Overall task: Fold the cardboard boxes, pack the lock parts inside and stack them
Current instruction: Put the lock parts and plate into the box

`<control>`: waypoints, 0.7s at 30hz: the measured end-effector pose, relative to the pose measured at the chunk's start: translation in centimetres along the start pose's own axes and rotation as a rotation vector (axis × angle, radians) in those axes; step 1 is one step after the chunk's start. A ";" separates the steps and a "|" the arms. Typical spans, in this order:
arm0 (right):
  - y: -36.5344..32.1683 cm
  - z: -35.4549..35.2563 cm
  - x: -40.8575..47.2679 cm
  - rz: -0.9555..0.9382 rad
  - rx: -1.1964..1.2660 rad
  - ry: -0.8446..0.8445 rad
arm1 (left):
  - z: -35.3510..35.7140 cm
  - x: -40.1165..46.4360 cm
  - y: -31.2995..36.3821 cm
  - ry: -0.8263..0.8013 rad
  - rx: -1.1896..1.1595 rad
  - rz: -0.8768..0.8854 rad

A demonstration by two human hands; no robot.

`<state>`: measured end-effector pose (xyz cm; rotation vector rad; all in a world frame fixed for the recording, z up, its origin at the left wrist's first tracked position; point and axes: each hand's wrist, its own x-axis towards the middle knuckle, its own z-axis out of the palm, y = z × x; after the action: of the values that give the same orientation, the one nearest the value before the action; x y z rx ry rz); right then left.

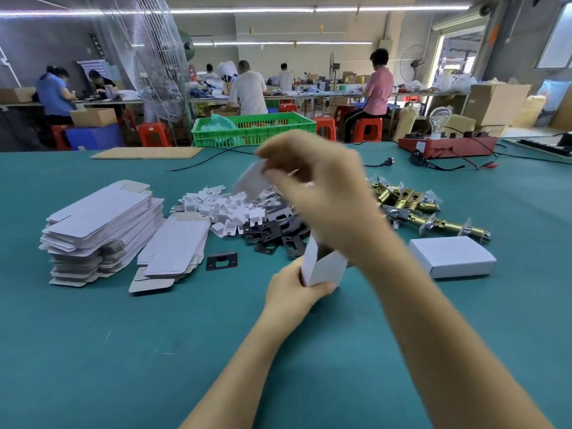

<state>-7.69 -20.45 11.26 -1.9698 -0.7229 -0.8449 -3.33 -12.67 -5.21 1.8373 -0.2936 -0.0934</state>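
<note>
My left hand (295, 289) grips the bottom of a half-formed white cardboard box (323, 267) held upright over the green table (123, 335). Above it my right hand (315, 184) is raised and blurred, its fingers curled round the box's upper flap (252, 178). Flat box blanks lie in a tall stack (99, 230) at the left, with a smaller stack (173, 252) beside it. Behind my hands lie white card inserts (229, 209), black strike plates (275, 233) and brass latch bolts (418, 209). One finished white box (452, 257) sits at the right.
A single black plate (221, 260) lies apart near the small stack. A green crate (253, 128), a cardboard sheet (148, 152), a red tester box with a bulb (445, 144) and black cables (387, 164) stand along the far edge. Other people work at benches behind.
</note>
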 end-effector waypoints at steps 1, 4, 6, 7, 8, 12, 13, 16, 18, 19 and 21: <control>0.5 -2.3 -0.1 0.064 -0.002 -0.014 | 0.1 0.0 0.1 -0.006 0.005 -0.007; 2.2 -7.1 -1.0 0.175 -0.083 -0.073 | 0.0 0.3 0.2 -0.003 -0.014 -0.016; 3.2 -8.6 -1.5 0.216 -0.136 -0.135 | 0.0 0.3 0.1 -0.009 -0.034 -0.033; 3.7 -9.0 -1.7 0.237 -0.148 -0.170 | 0.0 0.3 0.1 -0.022 -0.042 -0.037; 4.0 -9.1 -1.7 0.251 -0.162 -0.209 | -0.1 0.2 0.4 -0.029 -0.045 -0.047; 4.5 -8.3 -1.6 0.237 -0.188 -0.327 | -0.2 0.1 0.7 -0.039 -0.048 -0.055; 4.5 -7.9 -1.5 0.224 -0.186 -0.352 | -0.3 0.1 0.7 -0.040 -0.050 -0.057; 4.2 -6.6 -1.3 0.166 -0.201 -0.401 | -0.3 0.1 0.7 -0.045 -0.062 -0.057; 4.0 -6.0 -1.3 0.135 -0.199 -0.435 | -0.3 0.2 0.6 -0.043 -0.074 -0.060; 4.0 -5.7 -1.3 0.125 -0.207 -0.457 | -0.3 0.3 0.6 -0.041 -0.080 -0.061; 3.9 -5.4 -1.4 0.123 -0.222 -0.494 | -0.2 0.3 0.5 -0.040 -0.084 -0.062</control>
<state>-7.14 -27.19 10.54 -2.4332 -0.7998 -0.3731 -3.09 -12.64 -4.60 1.7626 -0.2577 -0.1833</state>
